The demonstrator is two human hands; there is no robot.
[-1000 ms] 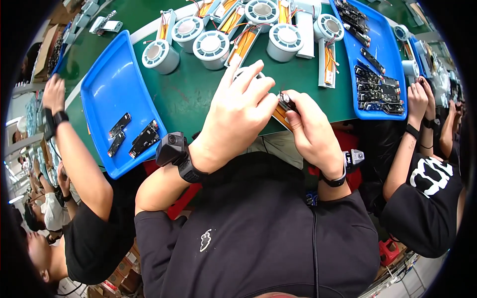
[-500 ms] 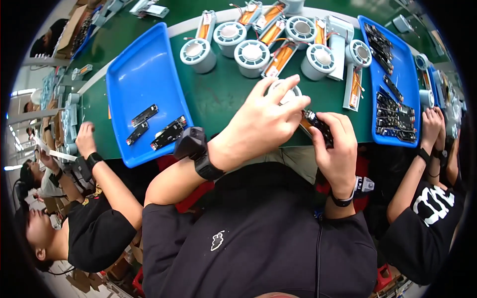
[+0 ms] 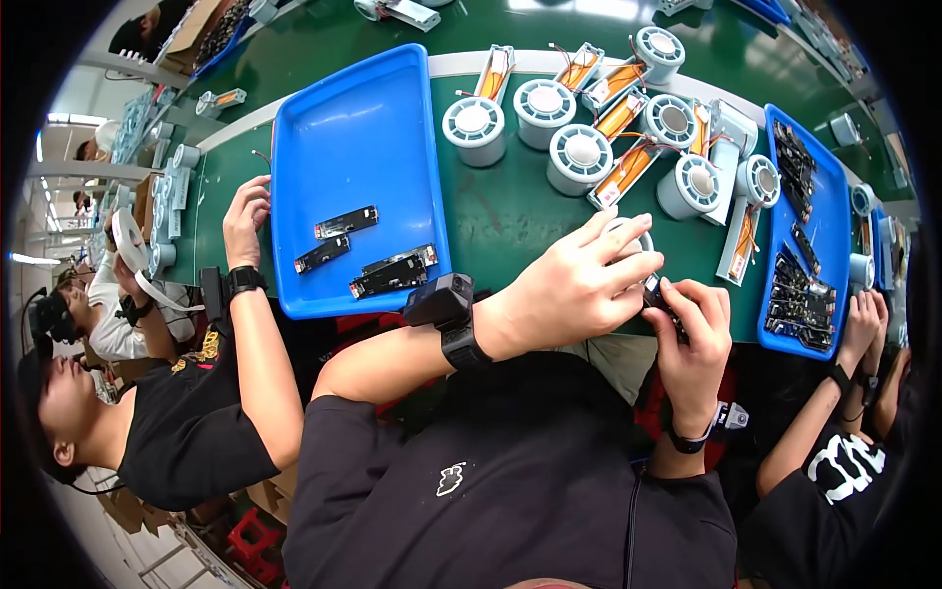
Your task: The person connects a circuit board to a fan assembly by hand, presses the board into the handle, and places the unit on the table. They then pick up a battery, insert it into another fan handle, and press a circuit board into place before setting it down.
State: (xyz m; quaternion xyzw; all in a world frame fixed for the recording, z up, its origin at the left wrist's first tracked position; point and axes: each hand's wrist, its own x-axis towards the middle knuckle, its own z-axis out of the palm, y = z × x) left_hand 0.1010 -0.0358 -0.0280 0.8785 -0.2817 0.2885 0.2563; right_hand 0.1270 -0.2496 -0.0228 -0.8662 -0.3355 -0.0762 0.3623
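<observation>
My left hand is closed over a pale grey housing with a round slotted head. The head shows beyond my fingers; the hand hides most of the body. Against it, my right hand pinches a small black circuit board, largely covered by the fingers. Both hands are close together above the green table's near edge. Beyond them stand several similar housings with round heads and open arms holding orange-wrapped parts and thin wires.
On the left lies a blue tray with several black boards. At the right, another blue tray holds many more boards. A co-worker's hand is beside the left tray; another co-worker's hands are past the right one.
The whole view has shifted, so trays and housings appear further right. My right hand has come closer to my left, and the orange part earlier visible between them is now hidden.
</observation>
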